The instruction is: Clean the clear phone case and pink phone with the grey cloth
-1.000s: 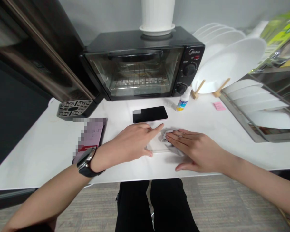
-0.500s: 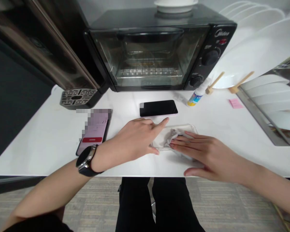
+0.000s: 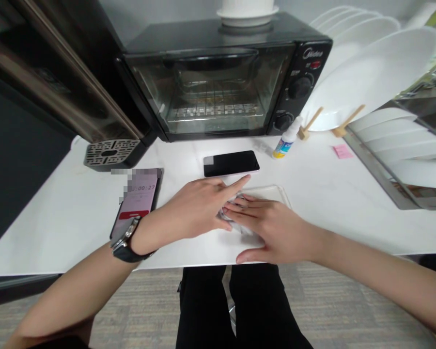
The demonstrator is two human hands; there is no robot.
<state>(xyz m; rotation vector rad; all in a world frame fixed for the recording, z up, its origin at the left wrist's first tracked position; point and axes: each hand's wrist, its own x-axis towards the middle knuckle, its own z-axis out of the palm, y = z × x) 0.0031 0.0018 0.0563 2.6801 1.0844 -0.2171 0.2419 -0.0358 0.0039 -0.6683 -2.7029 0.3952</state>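
A clear phone case (image 3: 278, 193) lies flat on the white counter in front of me. My left hand (image 3: 194, 207), with a watch on its wrist, grips the case's left end, thumb on the near edge and index finger stretched along the far side. Under the fingertips of my right hand (image 3: 276, 225) is a crumpled white wipe (image 3: 237, 226), pressed onto the case close to my left hand. My right thumb sticks out toward the counter's front edge. Both hands cover much of the case. Just beyond it rests a black-screened phone (image 3: 232, 164).
A second phone (image 3: 140, 194) with a lit timer screen lies left. Behind stand a toaster oven (image 3: 210, 92) and a drip tray (image 3: 111, 153). A small spray bottle (image 3: 286, 140), white plates (image 3: 370, 72) on a wooden rack and a pink sticky note (image 3: 343, 151) are to the right.
My right hand has slid left across the case with the wipe, up to my left hand. My left hand keeps its hold on the case. The view has shifted slightly.
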